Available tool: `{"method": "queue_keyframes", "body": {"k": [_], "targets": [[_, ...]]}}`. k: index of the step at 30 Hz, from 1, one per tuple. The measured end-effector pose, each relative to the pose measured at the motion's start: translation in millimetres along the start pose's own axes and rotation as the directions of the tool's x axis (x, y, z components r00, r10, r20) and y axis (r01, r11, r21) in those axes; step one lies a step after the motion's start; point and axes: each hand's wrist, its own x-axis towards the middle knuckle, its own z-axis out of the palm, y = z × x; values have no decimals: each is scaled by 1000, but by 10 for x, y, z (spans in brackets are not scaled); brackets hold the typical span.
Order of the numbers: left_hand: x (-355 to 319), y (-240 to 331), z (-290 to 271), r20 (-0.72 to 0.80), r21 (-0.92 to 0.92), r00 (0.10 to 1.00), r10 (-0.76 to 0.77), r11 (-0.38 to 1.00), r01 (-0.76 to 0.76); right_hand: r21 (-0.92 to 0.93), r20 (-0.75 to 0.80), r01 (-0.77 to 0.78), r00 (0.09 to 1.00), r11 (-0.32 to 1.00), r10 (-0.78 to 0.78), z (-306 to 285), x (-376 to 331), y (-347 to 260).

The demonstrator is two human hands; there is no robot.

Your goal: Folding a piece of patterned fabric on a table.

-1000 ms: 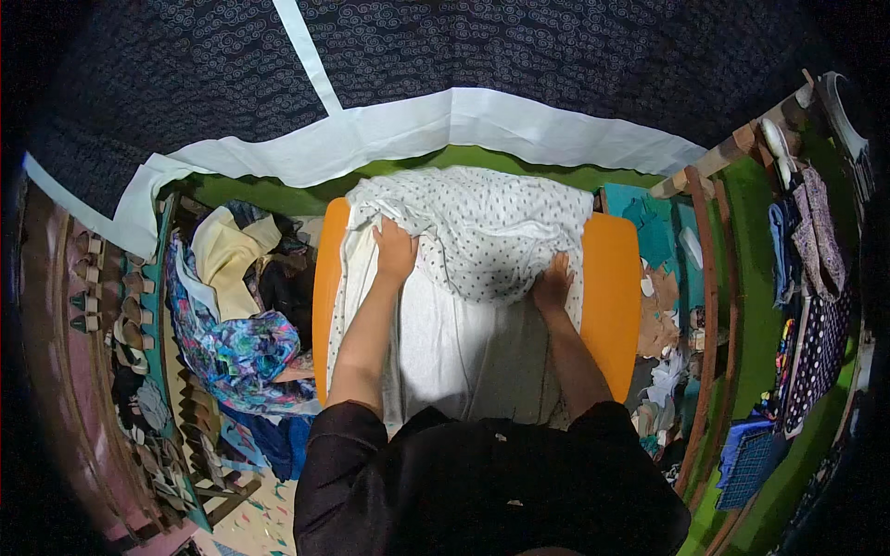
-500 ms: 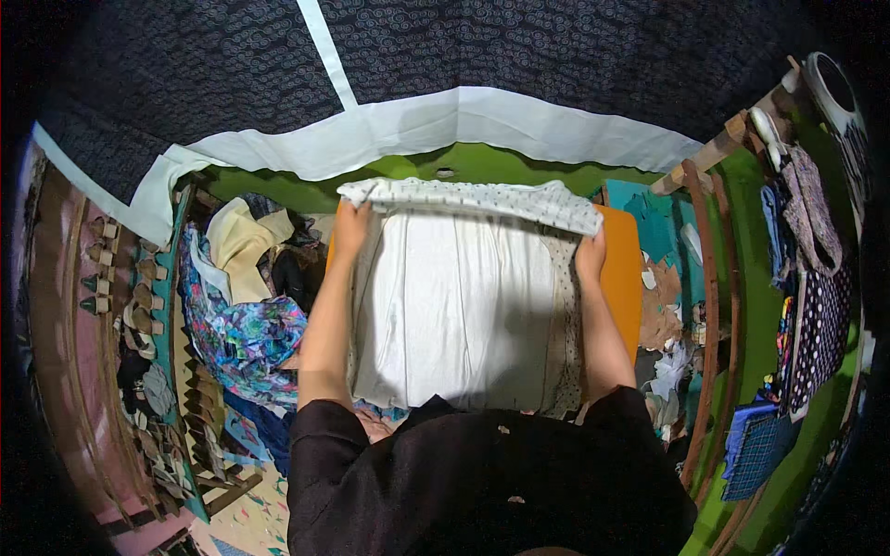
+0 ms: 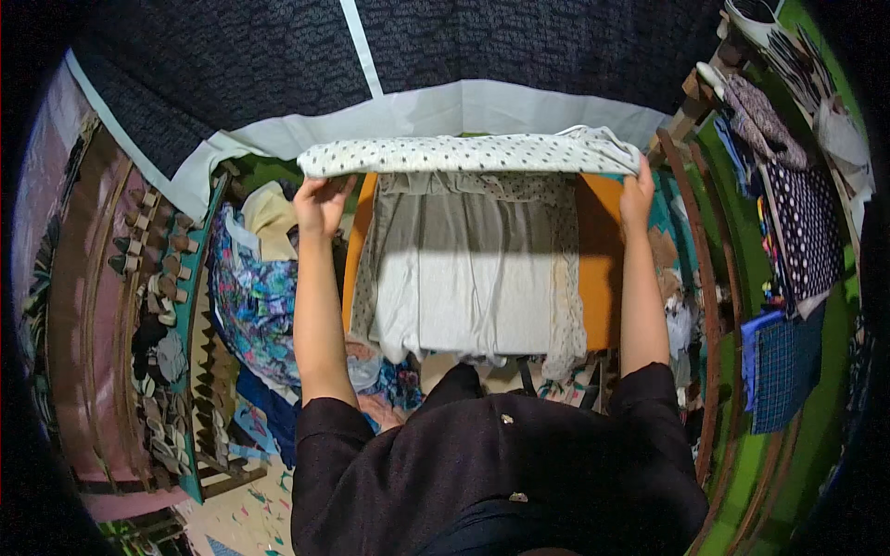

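Note:
A white cloth with small dark dots (image 3: 464, 156) is stretched level between my two hands, its far part folded into a wide band. My left hand (image 3: 322, 206) pinches the left end of the band from below, fingers closed. At the other end, my right hand (image 3: 637, 196) grips the corner with thumb and fingers. Behind and below the band spreads a thin white panel (image 3: 464, 306) with dotted side edges, partly in shadow; it seems to belong to the same cloth. It lies over an orange board (image 3: 601, 287) and droops past the near edge.
To the left, a heap of floral fabric (image 3: 255, 287) and a cream cloth (image 3: 269, 222) lie beside a shoe rack (image 3: 190, 371). A wooden rail (image 3: 691, 278) stands right, with hung clothes (image 3: 807, 222) beyond. A dark patterned curtain (image 3: 519, 46) with white trim hangs ahead.
Both hands have risen and moved apart, pulling the dotted band wider and straighter. The cloth's far part has lifted off the board, and the head view has shifted.

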Motion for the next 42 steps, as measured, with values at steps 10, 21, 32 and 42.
{"method": "queue_keyframes", "body": {"k": [10,21,32,42], "targets": [[-2364,-663,-652,-626,150,665,-408,774,616,102,18,-869,489,485,872,-902,-2571,696],[-2200,-214,-638,-433,669,837,-334,504,547,-435,159,-396,850,809,502,-1047,-2201,579],[-3382,-698,-1667,-530,704,729,-433,254,663,-219,79,-826,516,520,853,-1627,-3357,1138],[-3027,-859,-1362,-614,767,775,-153,116,631,-503,-127,-639,721,583,681,-1169,-3535,1707]]}}
